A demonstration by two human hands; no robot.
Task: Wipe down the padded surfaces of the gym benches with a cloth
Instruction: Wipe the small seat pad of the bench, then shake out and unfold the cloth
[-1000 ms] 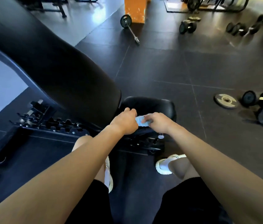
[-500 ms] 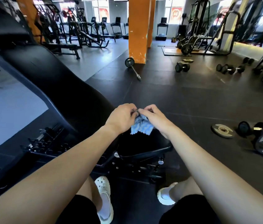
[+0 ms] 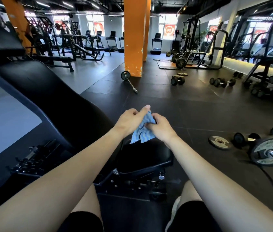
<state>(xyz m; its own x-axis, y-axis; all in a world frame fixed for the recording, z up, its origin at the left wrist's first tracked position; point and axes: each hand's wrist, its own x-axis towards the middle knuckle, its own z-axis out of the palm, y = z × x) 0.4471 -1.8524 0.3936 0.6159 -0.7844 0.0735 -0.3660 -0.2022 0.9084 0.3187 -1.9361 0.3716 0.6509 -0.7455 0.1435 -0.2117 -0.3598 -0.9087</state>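
While we hold the blue cloth [image 3: 142, 129] bunched between us, our left hand [image 3: 129, 120] and right hand [image 3: 160, 127] both pinch it, seemingly clear above the black seat pad [image 3: 145, 156]; the inclined backrest [image 3: 52, 101] rises left of our left hand.

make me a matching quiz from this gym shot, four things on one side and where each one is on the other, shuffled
Things:
1. blue wavy-striped cloth
2. black padded bench seat
3. tall orange square pillar
4. loose round grey weight plate

Places:
A. flat on the dark floor, right of the bench
B. held between the left hand and right hand
C. standing in the middle of the room, far behind the hands
D. directly below the hands, next to the inclined black backrest

Pairs: 1-B, 2-D, 3-C, 4-A
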